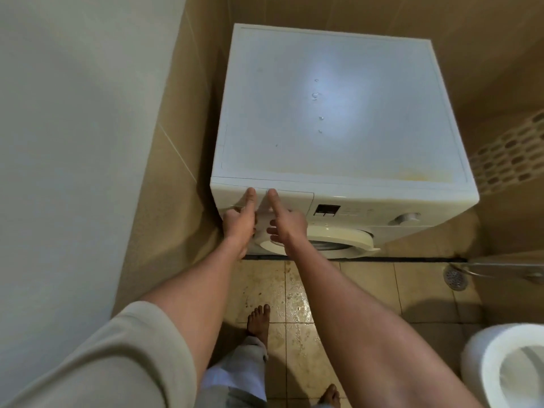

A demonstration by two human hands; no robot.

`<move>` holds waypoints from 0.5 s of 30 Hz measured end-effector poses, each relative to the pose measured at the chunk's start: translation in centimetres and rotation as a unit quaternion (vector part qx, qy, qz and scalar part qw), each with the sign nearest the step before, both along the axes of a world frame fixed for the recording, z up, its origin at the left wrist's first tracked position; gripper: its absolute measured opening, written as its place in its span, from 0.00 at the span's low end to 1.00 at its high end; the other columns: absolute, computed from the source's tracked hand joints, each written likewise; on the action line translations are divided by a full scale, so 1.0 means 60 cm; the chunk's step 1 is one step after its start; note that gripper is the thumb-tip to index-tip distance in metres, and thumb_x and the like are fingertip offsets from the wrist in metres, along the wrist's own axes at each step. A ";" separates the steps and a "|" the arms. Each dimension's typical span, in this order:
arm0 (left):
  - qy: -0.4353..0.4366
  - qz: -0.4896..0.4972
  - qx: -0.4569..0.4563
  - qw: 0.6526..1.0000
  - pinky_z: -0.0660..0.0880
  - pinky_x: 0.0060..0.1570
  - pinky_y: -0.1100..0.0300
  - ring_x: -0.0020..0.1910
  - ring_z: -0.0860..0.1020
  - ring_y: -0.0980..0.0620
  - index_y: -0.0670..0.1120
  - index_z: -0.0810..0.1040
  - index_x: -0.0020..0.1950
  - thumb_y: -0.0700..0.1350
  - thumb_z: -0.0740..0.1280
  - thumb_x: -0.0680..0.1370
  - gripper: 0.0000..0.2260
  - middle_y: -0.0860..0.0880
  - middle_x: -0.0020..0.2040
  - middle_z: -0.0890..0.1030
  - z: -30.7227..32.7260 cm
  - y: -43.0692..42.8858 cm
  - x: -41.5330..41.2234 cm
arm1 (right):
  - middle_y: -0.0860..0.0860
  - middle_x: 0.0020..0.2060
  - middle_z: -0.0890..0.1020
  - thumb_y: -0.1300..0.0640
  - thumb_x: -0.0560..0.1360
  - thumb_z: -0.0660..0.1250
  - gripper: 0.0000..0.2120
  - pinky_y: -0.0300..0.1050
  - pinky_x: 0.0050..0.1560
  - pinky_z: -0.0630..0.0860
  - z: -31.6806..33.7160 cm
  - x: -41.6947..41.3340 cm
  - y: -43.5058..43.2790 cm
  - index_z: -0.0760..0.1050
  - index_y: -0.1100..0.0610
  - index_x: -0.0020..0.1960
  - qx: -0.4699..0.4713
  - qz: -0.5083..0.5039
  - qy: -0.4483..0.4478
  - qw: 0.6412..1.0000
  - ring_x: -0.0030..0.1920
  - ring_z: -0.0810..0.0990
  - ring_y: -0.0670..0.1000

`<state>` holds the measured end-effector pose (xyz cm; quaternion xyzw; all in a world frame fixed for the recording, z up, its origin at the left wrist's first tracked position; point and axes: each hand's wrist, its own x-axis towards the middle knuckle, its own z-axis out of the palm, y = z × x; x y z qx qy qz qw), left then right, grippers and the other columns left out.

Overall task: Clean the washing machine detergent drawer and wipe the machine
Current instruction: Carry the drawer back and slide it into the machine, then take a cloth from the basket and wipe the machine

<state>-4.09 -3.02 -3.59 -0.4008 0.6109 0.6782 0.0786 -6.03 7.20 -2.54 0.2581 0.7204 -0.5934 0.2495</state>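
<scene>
Machine (338, 113): boxy white front-loader, occupying the upper centre of the frame, its left side sitting just beside a beige tiled wall (176, 160), its right side facing open room. Top: flat, smooth, square-edged, carrying a few droplets (315, 97) in a line and showing yellowish staining along the front edge. Drawer (297, 201): rectangular cream face, lying flush in the upper left corner of the machine's front, left of the display (326, 210) and dial (406, 218). Left hand (240, 222): gripping the drawer, thumb lying straight up its face, fingers curling at its lower edge. Right hand (290, 225): released, one straight digit pressing on the drawer face, the rest hanging loosely curled above the round door (338, 240). Floor (368, 290): glossy tan square tiles, wet-looking and blotched, lying open in front of the machine at lower centre, with a round metal drain (455, 277) at the right. Toilet (500, 363): white, curved, sitting at the lower right corner.
</scene>
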 end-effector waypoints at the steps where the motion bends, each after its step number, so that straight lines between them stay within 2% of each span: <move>1: -0.023 -0.082 -0.068 0.994 0.78 0.51 0.54 0.59 0.81 0.40 0.43 0.78 0.62 0.70 0.65 0.73 0.33 0.44 0.54 0.82 0.004 0.003 0.011 | 0.56 0.42 0.83 0.24 0.69 0.62 0.33 0.56 0.49 0.82 0.005 0.011 0.011 0.78 0.56 0.44 0.069 0.050 0.037 0.996 0.44 0.83 0.57; 3: -0.040 -0.246 -0.203 0.947 0.76 0.59 0.52 0.63 0.78 0.44 0.45 0.73 0.71 0.71 0.59 0.76 0.36 0.45 0.64 0.79 0.010 0.011 0.037 | 0.53 0.47 0.84 0.25 0.73 0.56 0.35 0.51 0.50 0.80 0.010 0.035 0.043 0.80 0.56 0.51 0.180 0.137 0.092 0.970 0.47 0.82 0.54; 5: -0.011 -0.363 -0.314 0.877 0.77 0.58 0.49 0.56 0.79 0.49 0.49 0.75 0.69 0.66 0.56 0.80 0.27 0.47 0.63 0.80 0.022 0.031 0.067 | 0.53 0.53 0.85 0.30 0.76 0.56 0.33 0.49 0.51 0.78 0.016 0.065 0.090 0.79 0.56 0.61 0.262 0.187 0.123 0.939 0.51 0.82 0.54; 7: 0.027 -0.448 -0.399 0.800 0.78 0.55 0.50 0.54 0.78 0.50 0.50 0.76 0.67 0.61 0.56 0.82 0.21 0.49 0.60 0.80 0.038 0.067 0.091 | 0.54 0.54 0.84 0.34 0.79 0.57 0.29 0.48 0.50 0.76 0.031 0.099 0.143 0.77 0.56 0.64 0.318 0.215 0.142 0.912 0.54 0.82 0.55; 11: 0.127 -0.533 -0.509 0.664 0.75 0.58 0.53 0.57 0.76 0.51 0.48 0.76 0.66 0.53 0.60 0.82 0.15 0.50 0.59 0.78 0.090 0.184 0.122 | 0.54 0.50 0.83 0.39 0.81 0.57 0.22 0.48 0.45 0.73 0.075 0.167 0.262 0.77 0.55 0.60 0.407 0.210 0.179 0.871 0.52 0.81 0.56; 15: 0.243 -0.562 -0.566 0.551 0.72 0.58 0.51 0.57 0.76 0.48 0.47 0.77 0.64 0.52 0.59 0.81 0.16 0.48 0.58 0.81 0.149 0.332 0.141 | 0.55 0.50 0.83 0.42 0.81 0.57 0.19 0.51 0.53 0.74 0.133 0.234 0.413 0.79 0.54 0.57 0.485 0.170 0.201 0.834 0.52 0.79 0.56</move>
